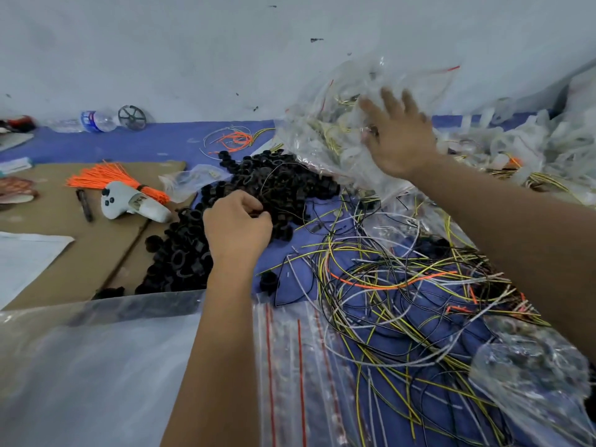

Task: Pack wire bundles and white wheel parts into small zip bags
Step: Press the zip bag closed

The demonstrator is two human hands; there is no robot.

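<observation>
Filled bags (338, 130) lay piled far right; our right hand (400, 137) rested flat on pile, fingers spread. Loose wires (387, 285) lay near, tangled. Left hand (237, 225) pinched black ring (258, 214). Better lift one piece, slowly.

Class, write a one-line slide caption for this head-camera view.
Left hand picks among black rings while the open right hand reaches to a pile of filled bags, loose wires below.
</observation>
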